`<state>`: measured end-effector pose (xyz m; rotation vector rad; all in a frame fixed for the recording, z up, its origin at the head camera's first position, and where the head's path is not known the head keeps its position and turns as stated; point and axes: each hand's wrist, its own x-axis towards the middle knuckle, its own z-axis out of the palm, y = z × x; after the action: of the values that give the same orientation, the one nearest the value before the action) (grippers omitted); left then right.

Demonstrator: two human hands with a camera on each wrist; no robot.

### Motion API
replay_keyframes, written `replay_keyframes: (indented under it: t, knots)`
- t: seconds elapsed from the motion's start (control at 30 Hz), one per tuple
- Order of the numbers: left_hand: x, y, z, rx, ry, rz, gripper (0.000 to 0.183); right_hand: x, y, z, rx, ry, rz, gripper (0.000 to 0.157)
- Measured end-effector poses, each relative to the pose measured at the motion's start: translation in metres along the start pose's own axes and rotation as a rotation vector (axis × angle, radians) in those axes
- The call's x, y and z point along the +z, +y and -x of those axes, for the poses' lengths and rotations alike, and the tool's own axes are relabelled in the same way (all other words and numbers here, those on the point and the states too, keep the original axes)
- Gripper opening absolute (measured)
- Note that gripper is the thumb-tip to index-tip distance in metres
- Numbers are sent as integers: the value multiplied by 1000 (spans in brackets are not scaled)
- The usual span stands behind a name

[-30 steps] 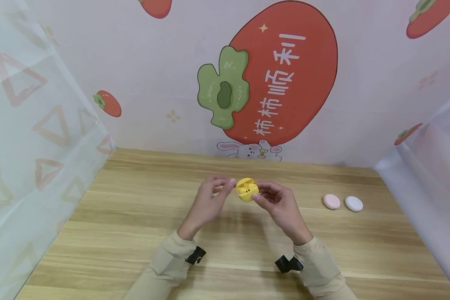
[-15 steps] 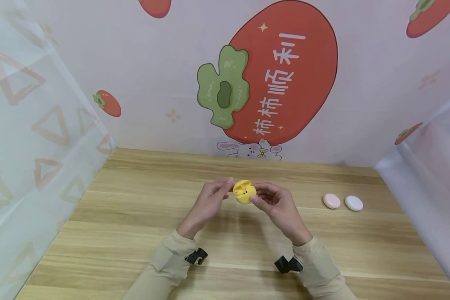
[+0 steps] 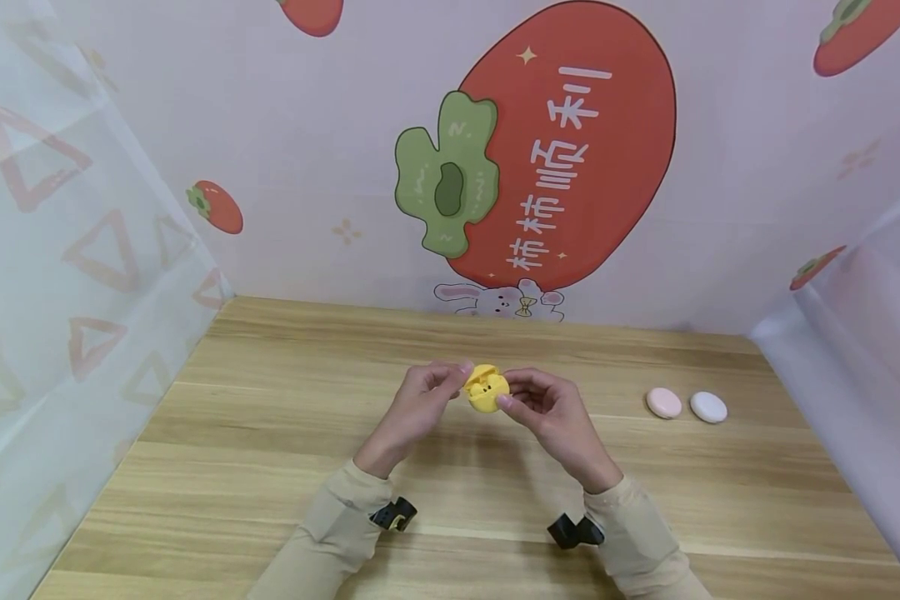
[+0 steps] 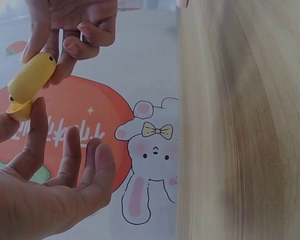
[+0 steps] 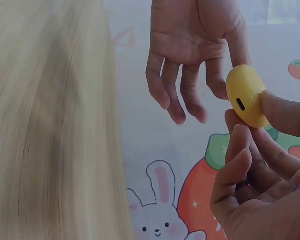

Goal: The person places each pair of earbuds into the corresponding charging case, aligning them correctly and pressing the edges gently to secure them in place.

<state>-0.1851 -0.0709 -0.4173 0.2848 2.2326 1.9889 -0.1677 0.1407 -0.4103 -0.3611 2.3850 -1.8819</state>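
A round yellow earbud case (image 3: 486, 401) is held above the table with its lid partly raised. Small dark dots and yellow earbud-like shapes show in its opening. My right hand (image 3: 562, 421) grips the case body between thumb and fingers. On the left, my left hand (image 3: 416, 412) pinches the lid (image 4: 21, 111) between thumb and index finger, its other fingers spread loosely in the left wrist view. A dark charging port marks the case's underside (image 5: 249, 90) in the right wrist view.
A pink round case (image 3: 663, 402) and a white round case (image 3: 708, 407) lie side by side on the wooden table (image 3: 270, 467), right of my hands. A printed cloth wall (image 3: 307, 275) rises behind the table's far edge.
The yellow earbud case has shifted slightly left and toward me, with my right hand following. My left fingertips have come closer onto the lid. The pink and white cases stay put.
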Motion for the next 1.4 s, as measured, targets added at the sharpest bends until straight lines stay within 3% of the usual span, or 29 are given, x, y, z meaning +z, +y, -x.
replay_keyframes:
  t: [0.2, 0.4, 0.87, 1.2, 1.4]
  knots:
    - [0, 0, 0, 29, 2, -7, 35, 1, 0, 0, -2, 0, 5, 28]
    - [1, 2, 2, 107, 14, -39, 32, 1, 0, 0, -3, 3, 3, 28]
    - [12, 6, 10, 339, 162, -365, 26, 2, 2, -2, 3, 25, -12, 27]
    - [0, 10, 11, 338, 151, -446, 31, -4, 7, -2, 21, 42, 4, 29]
    - [-18, 5, 7, 327, 163, -522, 34, -29, 31, -1, 107, 89, 124, 31]
